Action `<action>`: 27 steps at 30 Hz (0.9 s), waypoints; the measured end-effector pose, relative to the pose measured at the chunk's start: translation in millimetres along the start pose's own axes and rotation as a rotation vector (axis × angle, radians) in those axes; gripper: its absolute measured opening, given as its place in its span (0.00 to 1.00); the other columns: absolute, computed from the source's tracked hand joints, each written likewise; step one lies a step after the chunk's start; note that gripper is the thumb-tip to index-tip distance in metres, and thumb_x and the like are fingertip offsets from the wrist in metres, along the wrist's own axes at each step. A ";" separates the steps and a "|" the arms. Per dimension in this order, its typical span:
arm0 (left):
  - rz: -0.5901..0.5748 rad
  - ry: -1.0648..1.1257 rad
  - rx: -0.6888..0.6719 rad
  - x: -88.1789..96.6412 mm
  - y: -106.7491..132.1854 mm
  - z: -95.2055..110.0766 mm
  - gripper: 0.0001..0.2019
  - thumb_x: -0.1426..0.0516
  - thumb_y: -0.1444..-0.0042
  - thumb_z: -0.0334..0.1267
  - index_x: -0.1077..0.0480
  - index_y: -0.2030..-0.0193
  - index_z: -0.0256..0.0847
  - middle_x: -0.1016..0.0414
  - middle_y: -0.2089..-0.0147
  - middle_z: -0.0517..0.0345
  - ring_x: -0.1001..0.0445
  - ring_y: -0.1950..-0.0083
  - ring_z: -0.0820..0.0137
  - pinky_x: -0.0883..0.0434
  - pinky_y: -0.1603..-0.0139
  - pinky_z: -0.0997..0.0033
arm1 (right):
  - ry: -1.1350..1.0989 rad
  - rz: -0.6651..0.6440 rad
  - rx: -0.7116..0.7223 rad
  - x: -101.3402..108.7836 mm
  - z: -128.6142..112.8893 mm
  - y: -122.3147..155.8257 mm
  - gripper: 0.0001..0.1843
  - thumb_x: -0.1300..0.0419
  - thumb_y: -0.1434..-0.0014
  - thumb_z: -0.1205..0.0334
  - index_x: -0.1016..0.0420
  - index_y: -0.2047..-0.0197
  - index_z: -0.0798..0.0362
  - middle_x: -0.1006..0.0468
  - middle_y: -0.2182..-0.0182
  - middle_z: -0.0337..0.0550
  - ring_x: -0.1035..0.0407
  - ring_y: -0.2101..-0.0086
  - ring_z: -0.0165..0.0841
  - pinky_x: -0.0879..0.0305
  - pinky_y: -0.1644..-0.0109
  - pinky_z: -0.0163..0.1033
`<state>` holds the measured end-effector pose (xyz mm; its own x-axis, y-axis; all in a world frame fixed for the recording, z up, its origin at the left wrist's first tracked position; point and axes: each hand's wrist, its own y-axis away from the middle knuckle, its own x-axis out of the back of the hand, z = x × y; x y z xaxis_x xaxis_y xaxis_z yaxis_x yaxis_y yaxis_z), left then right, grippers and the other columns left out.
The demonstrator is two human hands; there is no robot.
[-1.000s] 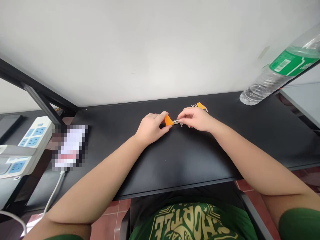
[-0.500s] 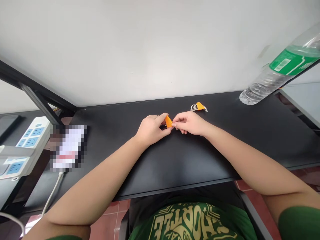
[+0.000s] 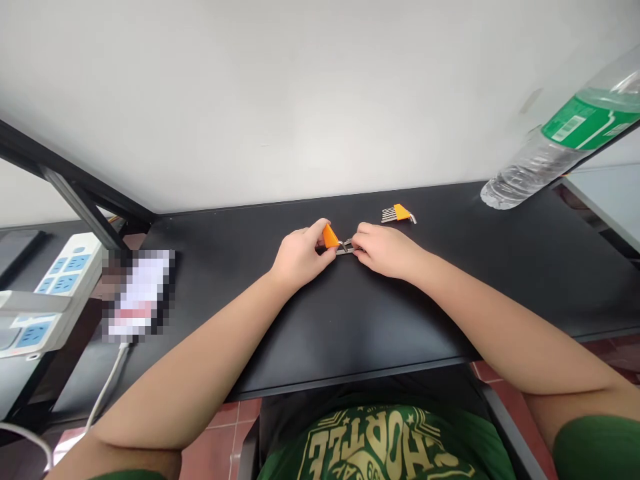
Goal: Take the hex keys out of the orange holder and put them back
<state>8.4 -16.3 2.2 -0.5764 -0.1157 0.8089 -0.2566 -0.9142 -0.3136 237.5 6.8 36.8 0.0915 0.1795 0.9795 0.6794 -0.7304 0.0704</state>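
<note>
Your left hand pinches the orange holder between thumb and fingers, over the middle of the desk. At the holder's three o'clock, your right hand closes narrowly on slim metal keys. The holder should be light and stiff, best held across its flat faces; the keys may slip, so pinch their shafts. A second set lies at the holder's two o'clock.
</note>
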 end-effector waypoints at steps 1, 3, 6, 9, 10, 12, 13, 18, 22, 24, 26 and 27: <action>-0.004 0.010 0.000 -0.3 0.2 -0.1 0.18 0.39 0.41 0.40 0.31 0.44 0.46 0.22 0.66 0.64 0.23 0.65 0.68 0.28 0.61 0.68 | 0.025 -0.011 0.003 0.6 -1.8 -0.2 0.09 0.44 0.30 0.63 0.24 0.60 0.55 0.26 0.59 0.49 0.31 0.66 0.36 0.43 0.66 0.40; -0.016 0.031 0.003 -0.8 0.3 -0.6 0.19 0.40 0.39 0.41 0.32 0.42 0.46 0.22 0.65 0.63 0.22 0.63 0.68 0.28 0.59 0.68 | 0.059 -0.039 -0.009 2.1 -5.3 -0.4 0.07 0.43 0.32 0.65 0.25 0.61 0.55 0.26 0.60 0.49 0.32 0.68 0.35 0.45 0.68 0.41; -0.045 0.061 0.009 -2.0 0.4 -2.6 0.22 0.41 0.36 0.41 0.35 0.36 0.46 0.20 0.61 0.61 0.20 0.58 0.67 0.26 0.55 0.67 | 0.112 -0.069 -0.042 4.5 -8.2 0.6 0.05 0.42 0.36 0.68 0.25 0.63 0.55 0.26 0.63 0.48 0.35 0.73 0.33 0.49 0.72 0.42; -0.060 0.068 0.011 -4.1 0.4 -5.5 0.27 0.42 0.35 0.39 0.39 0.30 0.46 0.18 0.56 0.59 0.18 0.53 0.65 0.24 0.50 0.65 | 0.163 -0.064 -0.049 6.3 -7.9 2.0 0.07 0.43 0.35 0.69 0.25 0.66 0.56 0.26 0.65 0.49 0.35 0.74 0.33 0.52 0.73 0.42; -0.060 0.063 0.013 -4.8 0.5 -6.5 0.28 0.41 0.35 0.38 0.40 0.29 0.47 0.18 0.55 0.58 0.18 0.52 0.64 0.24 0.50 0.65 | 0.166 -0.055 -0.046 6.8 -7.2 2.4 0.08 0.43 0.35 0.68 0.25 0.66 0.56 0.26 0.65 0.50 0.35 0.74 0.34 0.53 0.73 0.42; -0.054 0.047 0.015 -6.1 0.7 -7.9 0.29 0.41 0.35 0.39 0.40 0.28 0.47 0.17 0.54 0.58 0.18 0.50 0.63 0.24 0.49 0.64 | 0.155 -0.022 -0.044 8.2 -4.8 3.1 0.08 0.44 0.34 0.68 0.26 0.65 0.55 0.24 0.64 0.50 0.34 0.73 0.34 0.53 0.72 0.42; -0.051 0.038 0.017 -6.7 0.8 -8.5 0.30 0.41 0.35 0.39 0.40 0.27 0.47 0.17 0.54 0.58 0.18 0.49 0.62 0.24 0.48 0.63 | 0.142 0.000 -0.052 9.4 -3.4 3.5 0.07 0.44 0.35 0.68 0.26 0.65 0.55 0.24 0.65 0.50 0.33 0.72 0.35 0.53 0.71 0.41; -0.019 0.000 0.031 -7.9 1.6 -9.3 0.31 0.40 0.35 0.40 0.40 0.27 0.46 0.16 0.55 0.57 0.18 0.51 0.62 0.24 0.49 0.62 | -0.086 0.159 -0.138 18.3 2.3 7.6 0.04 0.44 0.36 0.68 0.32 0.64 0.52 0.24 0.69 0.45 0.34 0.71 0.34 0.51 0.69 0.39; -0.011 0.000 0.020 -6.9 2.1 -8.7 0.30 0.42 0.34 0.39 0.41 0.27 0.46 0.16 0.56 0.58 0.18 0.51 0.62 0.24 0.49 0.63 | -0.459 0.189 -0.028 19.4 0.2 10.7 0.03 0.42 0.38 0.66 0.34 0.63 0.50 0.27 0.72 0.37 0.36 0.73 0.31 0.46 0.67 0.37; -0.016 -0.001 0.009 -6.0 2.4 -7.9 0.29 0.42 0.34 0.38 0.41 0.27 0.45 0.16 0.55 0.58 0.18 0.51 0.62 0.25 0.48 0.63 | -0.572 0.196 0.022 15.6 -1.8 10.5 0.03 0.42 0.38 0.66 0.33 0.62 0.50 0.30 0.74 0.35 0.38 0.74 0.30 0.44 0.67 0.36; -0.021 -0.016 0.000 -5.4 2.6 -7.0 0.29 0.42 0.34 0.39 0.40 0.27 0.45 0.16 0.56 0.57 0.18 0.52 0.62 0.25 0.48 0.63 | -0.626 0.197 0.039 11.0 -3.2 9.2 0.05 0.43 0.38 0.67 0.31 0.58 0.50 0.31 0.74 0.33 0.39 0.75 0.29 0.43 0.67 0.36; -0.021 -0.029 -0.006 -5.3 2.8 -6.7 0.29 0.41 0.34 0.39 0.40 0.28 0.45 0.16 0.56 0.57 0.18 0.53 0.61 0.25 0.49 0.62 | -0.641 0.191 0.040 9.4 -3.8 8.4 0.08 0.43 0.38 0.67 0.29 0.55 0.51 0.30 0.73 0.33 0.38 0.74 0.29 0.42 0.66 0.36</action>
<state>5.6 -15.6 -6.2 -0.5483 -0.1079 0.8293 -0.2727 -0.9144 -0.2992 241.3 -0.2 47.3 0.6186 0.4146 0.6674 0.6340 -0.7652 -0.1123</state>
